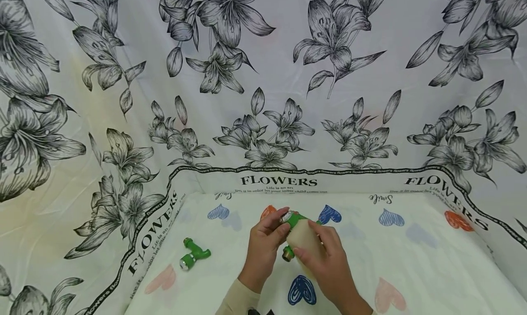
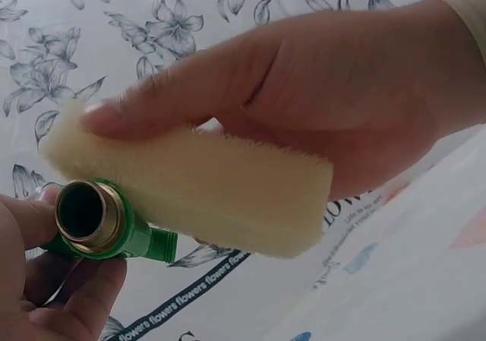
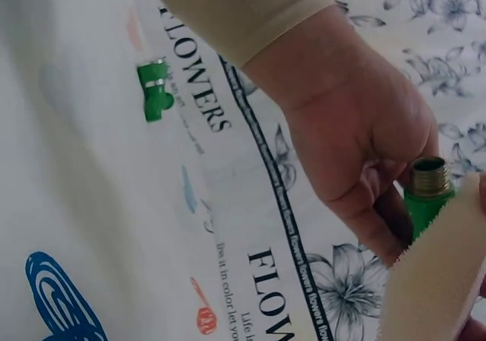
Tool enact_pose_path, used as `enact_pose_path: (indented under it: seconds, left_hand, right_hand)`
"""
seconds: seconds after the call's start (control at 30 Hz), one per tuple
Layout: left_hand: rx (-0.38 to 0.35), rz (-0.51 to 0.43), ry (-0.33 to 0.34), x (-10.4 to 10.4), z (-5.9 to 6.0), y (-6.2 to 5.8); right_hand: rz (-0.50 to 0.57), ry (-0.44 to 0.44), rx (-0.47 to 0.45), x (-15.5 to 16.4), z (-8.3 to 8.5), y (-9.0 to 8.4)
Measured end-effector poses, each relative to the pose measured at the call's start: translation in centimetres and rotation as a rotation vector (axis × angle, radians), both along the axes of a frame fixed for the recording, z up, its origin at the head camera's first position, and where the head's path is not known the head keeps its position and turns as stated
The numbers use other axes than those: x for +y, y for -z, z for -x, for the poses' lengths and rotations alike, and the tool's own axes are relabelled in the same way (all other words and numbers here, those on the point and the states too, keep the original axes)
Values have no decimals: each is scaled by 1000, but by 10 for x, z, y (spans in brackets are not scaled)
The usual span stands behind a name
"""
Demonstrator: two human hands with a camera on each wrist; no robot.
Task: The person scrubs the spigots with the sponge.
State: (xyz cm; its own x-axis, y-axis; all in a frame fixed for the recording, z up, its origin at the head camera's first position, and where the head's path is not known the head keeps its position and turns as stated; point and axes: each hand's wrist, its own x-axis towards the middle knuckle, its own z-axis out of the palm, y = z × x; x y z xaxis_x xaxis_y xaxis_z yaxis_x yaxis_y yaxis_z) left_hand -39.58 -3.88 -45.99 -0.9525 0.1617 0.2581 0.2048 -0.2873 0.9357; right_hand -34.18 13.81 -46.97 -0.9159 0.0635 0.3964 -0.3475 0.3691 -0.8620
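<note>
My left hand (image 1: 263,246) pinches a green tap (image 1: 295,219) near its silvery end, thumb and fingers on either side. The tap's brass threaded inlet (image 2: 82,213) faces the left wrist camera. A pale beige sponge (image 1: 304,242), block-shaped with a rough fuzzy surface, lies against the tap's body and hides part of it. Around the sponge, thumb on one face and fingers on the other, is the grip of my right hand (image 1: 333,269). In the right wrist view the sponge (image 3: 433,280) overlaps the tap (image 3: 427,204) beside my left hand (image 3: 357,128).
A second green tap (image 1: 195,253) lies on the table to the left of my hands. The white cloth (image 1: 350,260) under everything carries printed hearts. Flower-printed curtain fabric (image 1: 280,77) rises behind and at the sides, with a black lettered border.
</note>
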Motion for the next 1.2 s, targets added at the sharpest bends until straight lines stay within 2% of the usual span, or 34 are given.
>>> enact_pose_path:
  seconds: [0.23,0.4,0.73,0.9,1.03,1.2]
  left_hand:
    - [-14,28,-22,-5,1,2]
    - [-30,-9,-10,-5,0,1]
    - [-52,-37,28,0,-7,-2]
    - [-44,-39,55,1,-10,-4]
    - [-42,-24,54,1,-10,-4]
    - [-57,-16,17,1,-7,-2]
  right_hand:
    - [-71,-112,83,-5,-8,0]
    - [-101,-54,137,-4,-6,2]
    - [-91,110,97,9,5,6]
    - [-58,151,55,19,11,7]
    - [-30,126,-8,17,7,5]
    - [-18,31,-32,5,-3,5]
